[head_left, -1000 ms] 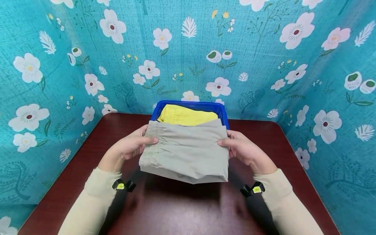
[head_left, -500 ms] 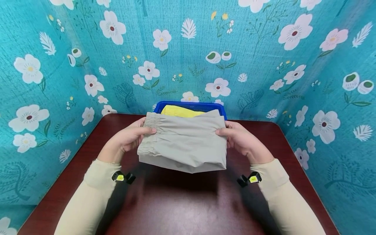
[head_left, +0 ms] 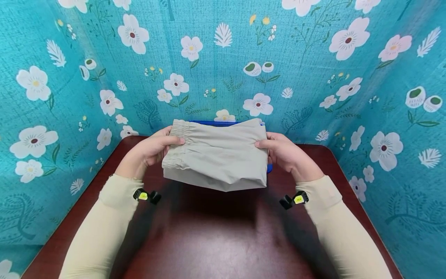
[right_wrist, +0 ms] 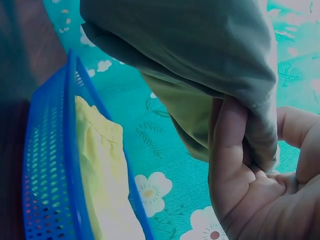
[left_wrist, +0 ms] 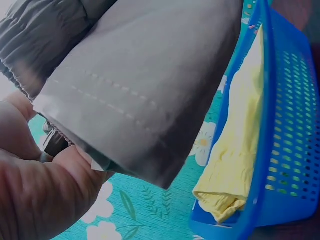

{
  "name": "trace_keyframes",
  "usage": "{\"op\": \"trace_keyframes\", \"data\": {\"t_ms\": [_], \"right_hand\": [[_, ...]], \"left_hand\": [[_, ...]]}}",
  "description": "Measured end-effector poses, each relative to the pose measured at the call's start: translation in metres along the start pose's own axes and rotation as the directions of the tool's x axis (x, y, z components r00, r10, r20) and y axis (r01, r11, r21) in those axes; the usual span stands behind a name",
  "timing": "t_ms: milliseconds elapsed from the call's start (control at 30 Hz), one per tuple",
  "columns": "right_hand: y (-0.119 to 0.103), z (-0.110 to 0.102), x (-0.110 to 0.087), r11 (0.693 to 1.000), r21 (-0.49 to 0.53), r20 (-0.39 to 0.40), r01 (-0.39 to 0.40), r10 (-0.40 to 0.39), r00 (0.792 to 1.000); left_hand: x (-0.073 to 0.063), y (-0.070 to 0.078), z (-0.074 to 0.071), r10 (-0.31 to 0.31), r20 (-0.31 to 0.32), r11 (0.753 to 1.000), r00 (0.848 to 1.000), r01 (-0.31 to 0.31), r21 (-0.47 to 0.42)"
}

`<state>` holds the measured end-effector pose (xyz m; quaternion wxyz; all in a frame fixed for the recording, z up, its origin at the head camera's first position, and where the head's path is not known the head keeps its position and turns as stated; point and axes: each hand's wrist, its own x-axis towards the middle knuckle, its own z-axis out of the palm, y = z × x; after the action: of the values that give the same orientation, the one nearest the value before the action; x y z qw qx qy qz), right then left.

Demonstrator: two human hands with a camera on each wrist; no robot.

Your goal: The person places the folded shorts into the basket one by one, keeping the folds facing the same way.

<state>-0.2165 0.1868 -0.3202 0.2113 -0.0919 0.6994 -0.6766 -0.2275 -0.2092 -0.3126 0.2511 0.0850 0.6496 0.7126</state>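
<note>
A folded pair of light grey-beige pants [head_left: 216,155] with a gathered elastic waistband hangs between both hands. My left hand [head_left: 156,147] pinches the waistband end, thumb on top and fingers beneath. At the opposite end, my right hand [head_left: 282,152] grips the cloth the same way. Behind and below the pants stands a blue plastic basket [left_wrist: 295,125] with slotted walls, mostly hidden in the head view. Folded yellow clothing [right_wrist: 102,165] with a gathered edge lies inside it, as both wrist views show. The held cloth is close over the basket.
The dark red-brown table [head_left: 223,248] carries the basket near its back edge. Teal flowered cloth [head_left: 223,69] closes off the back and both sides. Each wrist wears a small black device with a yellow-green face [head_left: 143,196].
Both hands have moved forward, away from the body, with the folded pants. In the head view the pants now cover the yellow clothing and most of the basket.
</note>
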Motion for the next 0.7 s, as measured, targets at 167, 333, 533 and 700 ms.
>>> {"op": "trace_keyframes", "data": {"t_ms": [167, 333, 533, 700], "right_hand": [[-0.011, -0.005, 0.005, 1.000, 0.000, -0.007, 0.012, -0.012, 1.000], [-0.020, -0.013, 0.010, 1.000, -0.016, -0.017, 0.011, -0.012, 1.000], [-0.025, -0.020, 0.019, 1.000, -0.004, -0.030, -0.002, 0.002, 1.000], [-0.025, -0.026, 0.028, 1.000, 0.001, -0.053, 0.001, -0.001, 0.999]], "left_hand": [[0.007, 0.013, 0.001, 0.002, -0.025, 1.000, 1.000, -0.002, 0.016], [0.017, 0.020, 0.004, 0.021, -0.053, 0.998, 0.998, -0.018, 0.059], [0.028, 0.027, 0.003, 0.030, -0.067, 0.996, 0.997, -0.024, 0.090], [0.040, 0.030, 0.002, 0.035, -0.097, 0.996, 0.995, -0.027, 0.089]]}}
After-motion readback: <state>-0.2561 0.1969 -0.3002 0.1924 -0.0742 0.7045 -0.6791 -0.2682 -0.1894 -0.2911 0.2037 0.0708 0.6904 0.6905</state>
